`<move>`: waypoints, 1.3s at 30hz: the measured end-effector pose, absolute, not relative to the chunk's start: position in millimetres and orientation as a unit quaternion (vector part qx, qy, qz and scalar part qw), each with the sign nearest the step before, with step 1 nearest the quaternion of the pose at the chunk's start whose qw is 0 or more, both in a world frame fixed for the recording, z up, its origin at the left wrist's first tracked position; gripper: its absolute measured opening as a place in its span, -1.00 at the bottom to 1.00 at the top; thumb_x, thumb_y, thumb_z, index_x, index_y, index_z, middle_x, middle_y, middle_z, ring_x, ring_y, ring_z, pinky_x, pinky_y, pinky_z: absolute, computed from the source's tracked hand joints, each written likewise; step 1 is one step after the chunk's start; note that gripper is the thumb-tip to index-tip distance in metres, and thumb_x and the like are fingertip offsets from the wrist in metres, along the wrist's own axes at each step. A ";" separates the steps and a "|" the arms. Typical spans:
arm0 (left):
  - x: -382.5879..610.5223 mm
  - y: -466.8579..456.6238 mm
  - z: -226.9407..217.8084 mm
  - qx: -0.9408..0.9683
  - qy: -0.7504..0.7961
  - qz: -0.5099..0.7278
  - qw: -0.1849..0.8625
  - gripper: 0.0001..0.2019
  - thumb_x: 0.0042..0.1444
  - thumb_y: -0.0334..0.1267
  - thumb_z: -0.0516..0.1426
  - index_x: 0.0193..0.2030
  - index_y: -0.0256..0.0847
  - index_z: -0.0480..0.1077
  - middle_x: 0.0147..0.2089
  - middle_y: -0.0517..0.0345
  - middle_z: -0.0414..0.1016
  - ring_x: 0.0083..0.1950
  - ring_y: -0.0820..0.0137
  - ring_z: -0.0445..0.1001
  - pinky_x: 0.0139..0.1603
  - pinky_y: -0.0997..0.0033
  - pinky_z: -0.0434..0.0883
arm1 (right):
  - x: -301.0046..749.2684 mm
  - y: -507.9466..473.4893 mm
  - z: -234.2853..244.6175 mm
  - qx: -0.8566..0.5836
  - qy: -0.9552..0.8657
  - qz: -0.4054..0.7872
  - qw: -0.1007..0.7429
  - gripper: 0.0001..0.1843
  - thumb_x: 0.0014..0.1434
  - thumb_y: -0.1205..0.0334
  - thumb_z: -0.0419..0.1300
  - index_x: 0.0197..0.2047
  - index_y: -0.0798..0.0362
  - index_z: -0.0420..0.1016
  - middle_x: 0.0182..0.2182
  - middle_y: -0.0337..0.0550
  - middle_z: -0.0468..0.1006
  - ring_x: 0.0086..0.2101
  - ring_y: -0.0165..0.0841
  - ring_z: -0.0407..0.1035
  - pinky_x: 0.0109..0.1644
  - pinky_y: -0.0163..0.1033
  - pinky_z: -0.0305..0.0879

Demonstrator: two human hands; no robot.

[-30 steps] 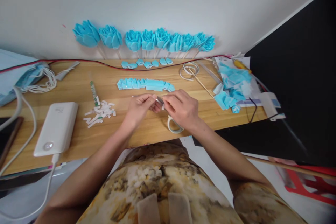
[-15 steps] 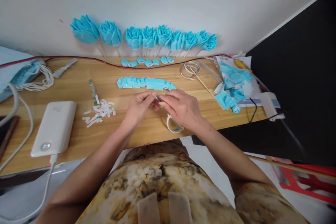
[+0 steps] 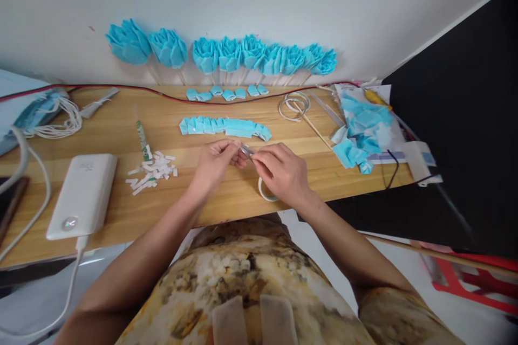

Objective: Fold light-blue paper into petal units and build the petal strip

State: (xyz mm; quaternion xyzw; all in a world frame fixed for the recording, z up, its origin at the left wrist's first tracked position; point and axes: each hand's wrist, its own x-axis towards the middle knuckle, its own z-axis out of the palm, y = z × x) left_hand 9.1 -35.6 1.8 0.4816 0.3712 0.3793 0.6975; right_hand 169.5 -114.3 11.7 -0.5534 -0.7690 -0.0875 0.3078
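My left hand (image 3: 214, 164) and my right hand (image 3: 281, 172) meet over the middle of the wooden desk (image 3: 121, 135). Both pinch a small silvery strip (image 3: 245, 150) between their fingertips, and what the strip is cannot be made out. A white tape roll (image 3: 265, 191) lies on the desk under my right hand, partly hidden by it. Just beyond the hands lies a row of folded blue paper pieces (image 3: 224, 127). Several blue paper flowers on sticks (image 3: 220, 54) lean against the wall at the back.
A white power bank (image 3: 83, 194) with a cable lies at the left, beside a heap of small white paper scraps (image 3: 151, 170). Blue paper pieces (image 3: 360, 129) are piled at the right, near rings of tape (image 3: 293, 105) and a wooden stick (image 3: 313, 129). A red cable (image 3: 121, 88) runs along the back.
The hands stay pinched together on the small strip. My right hand has shifted slightly down and toward me; the view has tilted a little.
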 end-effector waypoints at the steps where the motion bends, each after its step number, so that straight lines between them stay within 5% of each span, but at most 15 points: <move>1: 8.9 -36.1 1.9 0.484 0.373 0.377 0.696 -0.70 0.09 -0.08 0.25 -0.45 -0.32 0.50 -0.49 0.10 0.55 -0.50 0.46 0.49 -0.39 0.45 0.47 | 169.0 -113.2 10.7 -0.558 -0.759 -0.060 0.331 -0.85 0.31 0.34 0.14 -0.22 0.00 0.55 -0.25 -0.13 0.64 -0.21 -0.30 0.48 -0.16 -0.21 0.38; 8: 7.3 -36.0 1.3 0.479 0.376 0.380 0.696 -0.69 0.04 -0.05 0.29 -0.47 -0.30 0.49 -0.52 0.13 0.53 -0.51 0.45 0.49 -0.40 0.44 0.48 | 173.5 -105.4 11.2 -0.631 -0.530 0.207 0.527 -0.88 0.28 0.22 0.18 -0.28 0.02 0.51 -0.41 -0.27 0.60 -0.55 -0.47 0.33 -0.48 -0.34 0.24; 22: 6.8 -34.8 2.4 0.505 0.348 0.367 0.699 -0.64 0.06 0.02 0.29 -0.44 -0.30 0.51 -0.50 0.10 0.55 -0.47 0.43 0.50 -0.36 0.42 0.49 | 166.4 -101.8 7.3 -0.588 -0.702 -0.115 0.384 -0.86 0.28 0.32 0.17 -0.30 0.00 0.54 -0.41 -0.18 0.61 -0.34 -0.35 0.46 -0.24 -0.26 0.34; 28: 7.7 -34.8 0.9 0.492 0.339 0.378 0.707 -0.67 0.07 -0.01 0.29 -0.44 -0.30 0.52 -0.47 0.10 0.55 -0.46 0.45 0.48 -0.35 0.45 0.47 | 164.6 -105.4 11.2 -0.582 -0.735 -0.111 0.329 -0.81 0.30 0.32 0.14 -0.23 -0.03 0.61 -0.36 -0.18 0.64 -0.30 -0.32 0.47 -0.23 -0.23 0.35; 34: 8.1 -32.6 -3.7 0.460 0.351 0.393 0.715 -0.69 0.05 -0.03 0.30 -0.45 -0.29 0.50 -0.48 0.12 0.54 -0.46 0.46 0.48 -0.35 0.46 0.45 | 173.0 -109.6 23.0 -0.560 -0.770 -0.056 0.302 -0.68 0.27 0.02 0.23 -0.02 0.01 0.61 -0.21 -0.09 0.64 -0.23 -0.25 0.47 -0.17 -0.16 0.39; 39: 8.0 -33.1 -2.2 0.455 0.350 0.387 0.721 -0.69 0.05 -0.04 0.30 -0.43 -0.30 0.50 -0.48 0.12 0.55 -0.49 0.45 0.49 -0.37 0.44 0.47 | 180.6 -107.7 27.0 -0.581 -0.721 -0.041 0.375 -0.78 0.36 0.18 0.13 -0.09 0.03 0.59 -0.27 -0.11 0.64 -0.25 -0.30 0.49 -0.13 -0.20 0.39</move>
